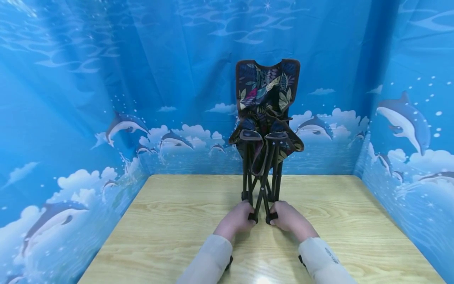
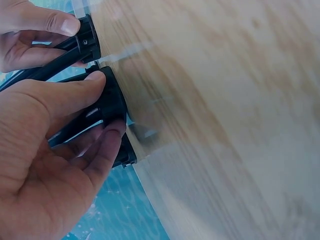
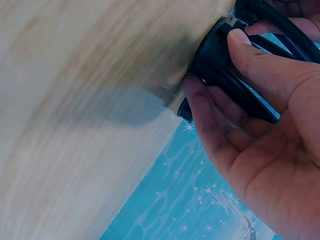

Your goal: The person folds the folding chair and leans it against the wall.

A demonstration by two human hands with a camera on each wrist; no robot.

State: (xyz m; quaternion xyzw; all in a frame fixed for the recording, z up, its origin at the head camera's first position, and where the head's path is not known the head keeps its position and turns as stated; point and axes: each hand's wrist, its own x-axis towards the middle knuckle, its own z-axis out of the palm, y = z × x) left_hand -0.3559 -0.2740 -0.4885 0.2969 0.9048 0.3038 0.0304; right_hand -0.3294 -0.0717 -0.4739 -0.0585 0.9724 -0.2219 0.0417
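Note:
A partly folded camping chair (image 1: pixel 264 90) stands upright on the wooden table, its dark fabric printed with coloured leaves. Under the seat its black legs (image 1: pixel 262 189) cross and end in plastic feet. My left hand (image 1: pixel 242 216) grips the near left foot (image 2: pixel 111 95), thumb on one side and fingers on the other, as the left wrist view shows. The near right foot (image 3: pixel 212 52) is pinched the same way by my right hand (image 1: pixel 283 216). The two near feet stand a small gap apart. Behind them, the far feet rest on the table.
The light wooden table (image 1: pixel 177 221) reaches back to a blue curtain (image 1: pixel 184 79) printed with dolphins and clouds. More of this curtain hangs along the left and right sides. The chair's back overlaps the rear curtain in the head view.

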